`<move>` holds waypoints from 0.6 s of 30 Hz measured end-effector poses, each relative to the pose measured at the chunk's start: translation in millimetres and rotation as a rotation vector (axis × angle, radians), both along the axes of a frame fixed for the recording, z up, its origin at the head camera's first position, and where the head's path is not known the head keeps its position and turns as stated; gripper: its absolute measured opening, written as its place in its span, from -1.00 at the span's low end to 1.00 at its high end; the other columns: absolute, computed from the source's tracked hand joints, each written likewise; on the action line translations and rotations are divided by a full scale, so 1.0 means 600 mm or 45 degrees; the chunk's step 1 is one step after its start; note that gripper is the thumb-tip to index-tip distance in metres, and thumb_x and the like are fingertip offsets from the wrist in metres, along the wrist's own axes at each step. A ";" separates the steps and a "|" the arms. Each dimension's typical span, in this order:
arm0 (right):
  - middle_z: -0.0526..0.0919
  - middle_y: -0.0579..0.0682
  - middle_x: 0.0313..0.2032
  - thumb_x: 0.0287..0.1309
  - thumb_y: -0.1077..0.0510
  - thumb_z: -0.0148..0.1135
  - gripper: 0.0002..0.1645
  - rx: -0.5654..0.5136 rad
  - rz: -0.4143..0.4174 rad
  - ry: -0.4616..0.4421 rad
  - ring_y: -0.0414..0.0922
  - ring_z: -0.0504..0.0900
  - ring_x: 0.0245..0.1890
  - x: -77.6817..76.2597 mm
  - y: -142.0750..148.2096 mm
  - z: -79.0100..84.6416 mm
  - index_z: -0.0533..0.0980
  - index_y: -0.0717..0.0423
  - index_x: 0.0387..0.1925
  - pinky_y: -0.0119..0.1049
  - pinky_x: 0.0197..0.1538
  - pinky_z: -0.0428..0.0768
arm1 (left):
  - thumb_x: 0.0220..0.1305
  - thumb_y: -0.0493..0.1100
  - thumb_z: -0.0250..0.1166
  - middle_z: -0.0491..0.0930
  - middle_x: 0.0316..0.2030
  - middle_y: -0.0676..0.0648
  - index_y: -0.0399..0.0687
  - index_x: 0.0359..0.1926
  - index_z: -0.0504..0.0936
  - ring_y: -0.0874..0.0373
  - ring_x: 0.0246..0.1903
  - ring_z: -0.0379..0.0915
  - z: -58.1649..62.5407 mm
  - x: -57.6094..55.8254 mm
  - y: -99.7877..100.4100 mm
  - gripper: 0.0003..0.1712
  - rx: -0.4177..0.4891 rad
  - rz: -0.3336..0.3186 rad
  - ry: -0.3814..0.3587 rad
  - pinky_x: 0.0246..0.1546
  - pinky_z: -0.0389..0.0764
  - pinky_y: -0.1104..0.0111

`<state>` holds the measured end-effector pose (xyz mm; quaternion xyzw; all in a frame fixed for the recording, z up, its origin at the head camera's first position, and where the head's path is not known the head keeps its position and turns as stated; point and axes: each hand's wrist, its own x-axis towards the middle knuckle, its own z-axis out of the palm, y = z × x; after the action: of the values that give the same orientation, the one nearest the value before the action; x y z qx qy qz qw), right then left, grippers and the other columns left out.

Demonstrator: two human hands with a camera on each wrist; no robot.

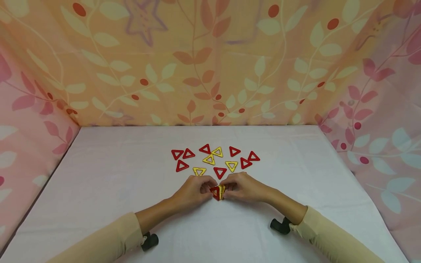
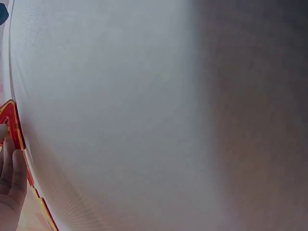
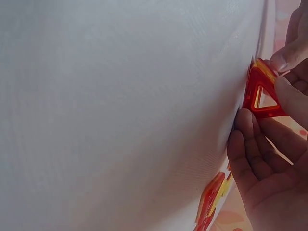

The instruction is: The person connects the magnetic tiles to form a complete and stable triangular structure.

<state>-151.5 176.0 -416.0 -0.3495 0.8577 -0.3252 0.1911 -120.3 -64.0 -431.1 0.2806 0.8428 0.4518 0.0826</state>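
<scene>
Both hands meet at the middle of the table, around a small upright cluster of red and yellow triangular tiles. On the left side of it, my left hand (image 1: 197,188) pinches a red triangular tile (image 1: 217,196). From the other side, my right hand (image 1: 242,188) grips the cluster by a yellow triangular tile (image 1: 221,191). In the right wrist view a red-framed tile (image 3: 267,113) with an open centre stands between thumb and fingers, with yellow showing behind its top. Only part of the left hand (image 2: 12,185) shows in the left wrist view.
Several loose triangular tiles lie flat beyond the hands, among them a red one (image 1: 225,170), a yellow one (image 1: 203,169) and another red one (image 1: 181,170). They rest on a white-covered table (image 1: 115,175). Patterned curtains (image 1: 236,95) close off the back and sides.
</scene>
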 end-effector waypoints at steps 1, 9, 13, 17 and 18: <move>0.65 -0.30 -0.26 0.18 0.08 0.43 -0.58 0.003 -0.001 -0.007 -0.30 0.58 -0.27 0.000 0.000 0.000 0.65 0.10 0.06 -0.37 -0.12 0.60 | 0.18 -0.39 0.39 0.65 -0.30 0.07 -0.09 -0.09 0.68 0.26 -0.41 0.49 -0.001 0.000 0.000 -0.73 -0.001 -0.001 0.005 -0.33 0.59 0.43; 0.65 -0.31 -0.25 0.19 0.07 0.42 -0.60 -0.010 0.011 -0.002 -0.30 0.58 -0.26 -0.002 0.000 0.000 0.65 0.08 0.05 -0.36 -0.12 0.60 | 0.19 -0.34 0.41 0.65 -0.28 0.07 -0.09 -0.09 0.68 0.25 -0.39 0.51 0.000 -0.001 0.001 -0.74 0.008 0.000 0.005 -0.31 0.60 0.45; 0.66 -0.31 -0.26 0.20 0.07 0.41 -0.64 -0.014 0.008 -0.002 -0.29 0.58 -0.26 -0.001 -0.003 0.000 0.66 0.04 0.03 -0.36 -0.13 0.60 | 0.19 -0.34 0.42 0.67 -0.28 0.06 -0.10 -0.08 0.69 0.24 -0.39 0.51 0.001 -0.001 0.001 -0.74 0.018 -0.007 0.009 -0.31 0.60 0.45; 0.66 -0.30 -0.28 0.20 0.07 0.41 -0.66 -0.014 0.010 0.001 -0.28 0.58 -0.28 -0.001 -0.006 0.001 0.66 0.03 0.01 -0.37 -0.16 0.59 | 0.19 -0.32 0.42 0.67 -0.27 0.06 -0.09 -0.08 0.69 0.23 -0.38 0.52 0.001 0.000 0.000 -0.75 0.015 -0.004 0.001 -0.29 0.60 0.45; 0.67 -0.30 -0.28 0.20 0.07 0.41 -0.66 -0.012 0.011 0.004 -0.28 0.57 -0.28 -0.001 -0.007 0.001 0.66 0.03 0.01 -0.37 -0.16 0.59 | 0.20 -0.32 0.42 0.67 -0.27 0.07 -0.08 -0.08 0.69 0.23 -0.38 0.52 0.002 0.000 0.000 -0.75 0.012 -0.001 -0.005 -0.29 0.60 0.45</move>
<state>-152.2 171.9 -415.2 -0.3544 0.8550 -0.3279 0.1894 -120.3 -64.1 -430.2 0.2806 0.8403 0.4563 0.0831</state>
